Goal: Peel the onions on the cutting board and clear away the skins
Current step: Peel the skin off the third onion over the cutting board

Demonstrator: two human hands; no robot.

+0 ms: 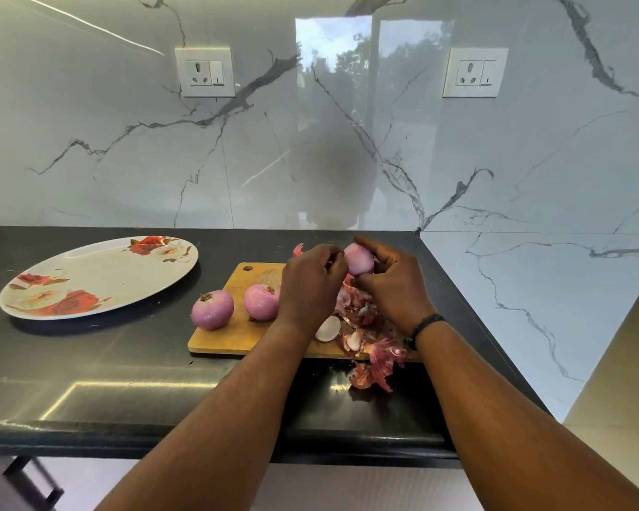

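My right hand [391,285] holds a pale purple onion [359,258] above the far side of the wooden cutting board [237,337]. My left hand [308,285] is at the onion's left side, its fingers curled and pinching at the skin there. Two peeled purple onions lie at the board's left end, one [212,310] on the corner and one [262,302] beside my left hand. A heap of reddish onion skins [362,311] and white pieces [328,329] covers the board's right part. More skins [373,374] have spilled over the front edge onto the black counter.
A large oval plate [96,276] with red rose prints sits on the counter to the left of the board. The marble wall stands close behind, with a side wall at the right. The counter's front edge [200,440] runs below the board.
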